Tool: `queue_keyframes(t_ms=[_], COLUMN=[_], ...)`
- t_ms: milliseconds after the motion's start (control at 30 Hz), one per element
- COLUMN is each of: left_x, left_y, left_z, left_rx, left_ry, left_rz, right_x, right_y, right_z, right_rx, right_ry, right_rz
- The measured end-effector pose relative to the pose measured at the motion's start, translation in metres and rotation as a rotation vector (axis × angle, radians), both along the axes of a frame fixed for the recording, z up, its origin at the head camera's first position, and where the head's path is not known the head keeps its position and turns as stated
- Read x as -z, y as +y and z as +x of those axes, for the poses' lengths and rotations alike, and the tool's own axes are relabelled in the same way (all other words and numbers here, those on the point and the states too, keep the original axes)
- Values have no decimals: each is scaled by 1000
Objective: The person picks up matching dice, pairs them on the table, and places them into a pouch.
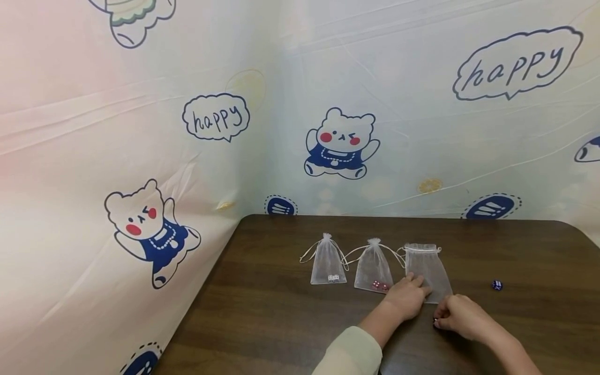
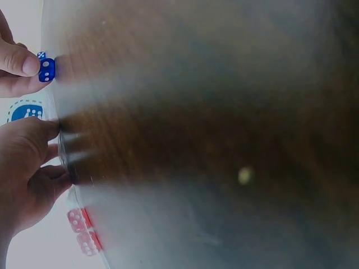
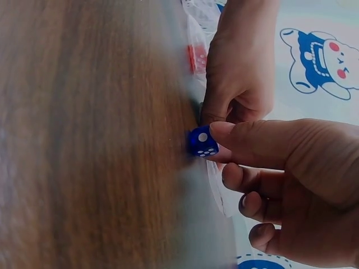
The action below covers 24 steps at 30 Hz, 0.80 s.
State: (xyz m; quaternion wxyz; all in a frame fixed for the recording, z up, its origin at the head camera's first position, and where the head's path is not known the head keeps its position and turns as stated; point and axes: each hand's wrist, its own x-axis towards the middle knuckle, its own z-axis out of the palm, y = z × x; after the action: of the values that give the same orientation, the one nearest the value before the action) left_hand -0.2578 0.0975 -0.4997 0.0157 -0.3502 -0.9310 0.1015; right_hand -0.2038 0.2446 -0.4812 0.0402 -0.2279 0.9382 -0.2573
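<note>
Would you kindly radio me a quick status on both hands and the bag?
Left hand on rightmost mesh bag, covering part of it. Right hand pinching blue die, outside the bag. Nothing covering the bag's drawstring end.

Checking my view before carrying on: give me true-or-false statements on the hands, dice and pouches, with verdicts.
1. The right hand pinches a blue die. True.
2. The red dice are in the middle drawstring pouch. True.
3. The white dice lie loose. False: they are in the left drawstring pouch.
4. The left hand holds a die. False: it rests on the right drawstring pouch.
5. All three pouches are black. False: they are whitish and sheer.
</note>
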Motion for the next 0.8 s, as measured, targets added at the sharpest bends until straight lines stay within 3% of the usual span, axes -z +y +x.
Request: queue_keyframes(t_ms=[133,233,533,800], left_x=[0,0,3,2], left_y=[0,0,-2,-6], left_z=[1,1,0,2], left_rx=[1,7,16,7], left_ry=[10,22,48,36], left_rz=[-3,-5,-4,-13], right_x=[-4,-9,-27,-25], right_y=[1,3,26,56], right_z=[0,-1,-11,-15], right_rx=[15,70,243,412], right_ry=[-27,-13,182,252], right_rz=[-6,-2,22,3])
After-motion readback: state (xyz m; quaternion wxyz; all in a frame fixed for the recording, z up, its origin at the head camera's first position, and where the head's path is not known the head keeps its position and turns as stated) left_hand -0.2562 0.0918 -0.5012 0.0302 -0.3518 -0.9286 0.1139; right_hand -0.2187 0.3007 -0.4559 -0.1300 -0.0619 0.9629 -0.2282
